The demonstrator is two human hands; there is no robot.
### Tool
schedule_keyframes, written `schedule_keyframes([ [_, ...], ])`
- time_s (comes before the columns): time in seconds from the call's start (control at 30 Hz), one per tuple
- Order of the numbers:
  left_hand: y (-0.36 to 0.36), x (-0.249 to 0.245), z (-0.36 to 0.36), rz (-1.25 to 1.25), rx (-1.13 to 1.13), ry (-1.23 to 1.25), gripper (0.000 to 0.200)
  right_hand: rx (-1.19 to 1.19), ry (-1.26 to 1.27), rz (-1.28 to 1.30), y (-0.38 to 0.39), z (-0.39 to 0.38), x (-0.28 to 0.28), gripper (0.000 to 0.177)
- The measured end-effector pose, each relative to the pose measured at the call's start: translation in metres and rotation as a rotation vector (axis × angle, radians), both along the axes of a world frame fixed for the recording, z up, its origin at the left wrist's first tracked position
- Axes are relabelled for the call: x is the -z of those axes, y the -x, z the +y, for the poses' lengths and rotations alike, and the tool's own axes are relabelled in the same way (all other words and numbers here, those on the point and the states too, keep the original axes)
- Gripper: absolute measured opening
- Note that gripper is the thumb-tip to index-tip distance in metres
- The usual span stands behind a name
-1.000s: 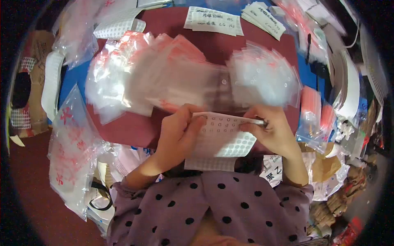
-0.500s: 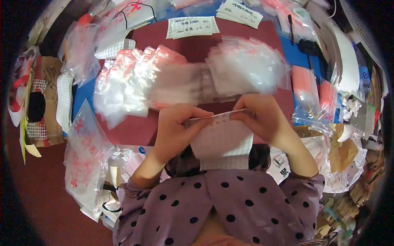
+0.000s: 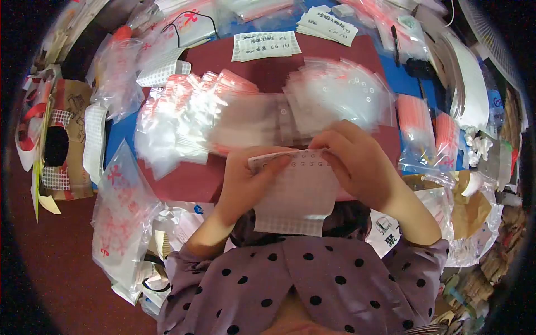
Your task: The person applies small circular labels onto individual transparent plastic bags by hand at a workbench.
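A white sheet of small stickers [image 3: 296,195], with rows of printed letter G along its top, hangs in front of my chest. My left hand [image 3: 245,178] pinches its upper left edge, thumb on the front. At the upper right corner, my right hand [image 3: 357,167] has its fingers bent and pressed together; whether a loose sticker is between them cannot be made out. Beyond my hands lie fanned clear bags with red edges [image 3: 178,123] on the left and another fan of bags [image 3: 340,95] on the right. A flat clear bag [image 3: 251,120] lies between them.
Handwritten label sheets [image 3: 266,46] and more labels [image 3: 326,25] lie at the back of the dark red board [image 3: 223,61]. Bundled bags [image 3: 414,125] and a black pen [image 3: 396,46] are on the right. A plastic bag [image 3: 123,218] and cardboard [image 3: 75,139] are on the left.
The sticker sheet has turned so its printed front shows more and its lower end has shifted left. My right fingers have moved slightly left and up along its top edge.
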State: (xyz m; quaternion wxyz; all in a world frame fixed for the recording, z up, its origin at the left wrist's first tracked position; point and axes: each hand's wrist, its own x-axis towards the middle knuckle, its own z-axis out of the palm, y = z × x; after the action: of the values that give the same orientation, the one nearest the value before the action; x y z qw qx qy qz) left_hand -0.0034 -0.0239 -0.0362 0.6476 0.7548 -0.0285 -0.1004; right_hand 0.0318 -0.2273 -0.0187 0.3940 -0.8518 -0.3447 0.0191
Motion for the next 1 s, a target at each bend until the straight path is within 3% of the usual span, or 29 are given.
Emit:
schedule_keyframes([
  [0.33,-0.003,0.010,0.015,0.238,-0.051,0.106,0.017,-0.045,0.038,0.020,-0.008,0.015,0.004,0.020],
  [0.43,-0.003,0.017,0.020,0.264,-0.073,0.100,0.018,-0.004,0.141,-0.078,0.000,0.021,0.014,0.024],
  [0.6,0.004,0.025,0.030,0.324,-0.227,0.297,0.019,-0.207,0.361,-0.664,0.013,0.028,0.030,0.039],
  [0.67,0.007,0.031,0.037,0.330,-0.252,0.267,0.019,-0.266,0.293,-0.539,0.007,0.030,0.024,0.037],
  [0.73,0.008,0.038,0.047,0.333,-0.279,0.236,0.020,-0.406,0.170,0.051,-0.006,0.028,0.014,0.028],
  [0.77,0.006,0.045,0.053,-0.095,-0.083,-0.117,0.022,-0.291,-0.133,0.337,-0.011,0.026,0.015,0.021],
  [0.8,0.003,0.049,0.056,-0.523,0.120,-0.470,0.025,-0.166,-0.079,0.380,-0.025,0.030,0.010,0.019],
  [0.83,0.001,0.052,0.052,-0.516,0.110,-0.464,0.025,-0.041,-0.025,0.420,-0.046,0.036,0.006,0.017],
  [0.87,-0.002,0.053,0.041,-0.614,0.124,-0.639,0.028,0.004,0.057,0.200,-0.071,0.045,0.012,0.019],
  [0.9,-0.004,0.054,0.034,-0.713,0.139,-0.816,0.031,-0.003,0.032,0.212,-0.089,0.048,0.036,0.021],
  [0.93,-0.004,0.057,0.032,-0.709,0.129,-0.812,0.031,-0.010,0.040,0.212,-0.097,0.055,0.045,0.021],
  [1.0,0.002,0.064,0.030,-0.677,0.193,-1.048,0.040,-0.276,-0.033,0.332,-0.103,0.078,0.058,0.027],
])
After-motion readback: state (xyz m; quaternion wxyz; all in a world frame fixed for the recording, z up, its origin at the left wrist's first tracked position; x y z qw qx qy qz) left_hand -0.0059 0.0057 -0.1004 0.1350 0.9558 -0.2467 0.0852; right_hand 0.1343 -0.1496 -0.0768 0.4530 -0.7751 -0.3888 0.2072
